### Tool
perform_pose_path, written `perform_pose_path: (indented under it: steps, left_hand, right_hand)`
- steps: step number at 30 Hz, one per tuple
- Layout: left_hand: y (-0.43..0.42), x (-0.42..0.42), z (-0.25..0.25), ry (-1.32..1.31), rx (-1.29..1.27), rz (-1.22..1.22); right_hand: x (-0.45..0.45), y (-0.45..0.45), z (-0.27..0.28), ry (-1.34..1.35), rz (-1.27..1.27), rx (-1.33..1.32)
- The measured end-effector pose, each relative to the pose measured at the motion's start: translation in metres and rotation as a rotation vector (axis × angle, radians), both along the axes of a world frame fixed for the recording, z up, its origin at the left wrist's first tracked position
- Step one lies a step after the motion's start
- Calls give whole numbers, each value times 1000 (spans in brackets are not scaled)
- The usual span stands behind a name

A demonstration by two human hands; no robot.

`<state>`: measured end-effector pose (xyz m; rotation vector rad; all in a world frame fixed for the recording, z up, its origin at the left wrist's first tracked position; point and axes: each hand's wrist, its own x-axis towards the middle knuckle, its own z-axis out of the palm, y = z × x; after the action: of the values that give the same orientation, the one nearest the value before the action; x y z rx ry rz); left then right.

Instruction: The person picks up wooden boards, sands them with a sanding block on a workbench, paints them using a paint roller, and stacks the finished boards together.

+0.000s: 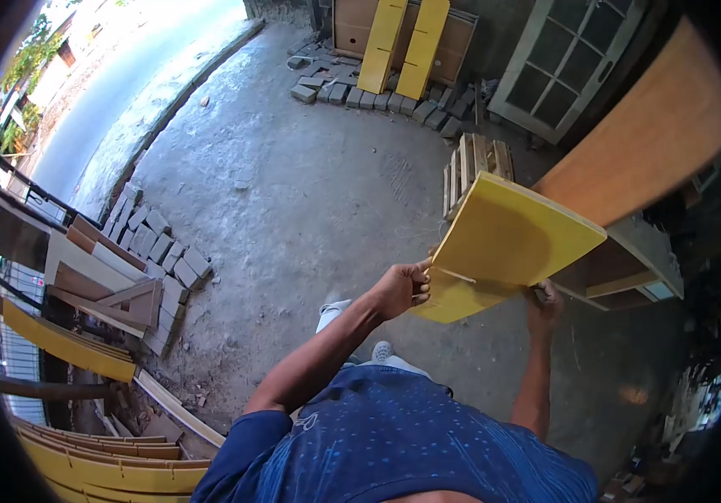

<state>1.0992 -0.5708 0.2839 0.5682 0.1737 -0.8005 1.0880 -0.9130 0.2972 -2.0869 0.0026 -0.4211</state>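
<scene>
A yellow-painted board is held up in front of me, tilted, with a narrow slot near its left edge. My left hand grips that left edge, fingers closed round it near the slot. At the lower right edge, my right hand is closed on the same board; some of its fingers are hidden behind it. Just beyond the board is a broad orange-brown wooden panel, and an open wooden cabinet stands below the panel to the right.
A slatted wooden crate stands behind the board. Two yellow slotted boards lean at the back above grey paving blocks. A glazed door leans at upper right. More blocks, wood scraps and stacked yellow boards lie left.
</scene>
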Motion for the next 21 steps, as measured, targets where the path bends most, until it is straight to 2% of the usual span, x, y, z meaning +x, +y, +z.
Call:
perform_pose_path:
  steps: [3, 5, 8, 12, 15, 18, 21]
  left_hand:
    - [31, 88, -6, -48, 14, -23]
    - [54, 153, -3, -112, -11, -47]
    - [78, 250, -1, -7, 52, -65]
    - [117, 363, 39, -92, 78, -172]
    - [135, 446, 57, -71, 129, -187]
    - [149, 528, 53, -98, 122, -246]
    - [162, 614, 35, -73, 120, -262]
  right_hand:
    - [78, 32, -4, -44, -93, -206]
    - [124, 49, -5, 17, -122, -154]
    - [208, 82, 4, 7, -190, -53]
    - [291, 127, 28, -39, -281, -32]
    - [355, 157, 45, -62, -252, 37]
    - [422, 161, 35, -7, -355, -203]
    - [506, 186, 24, -37, -370, -87]
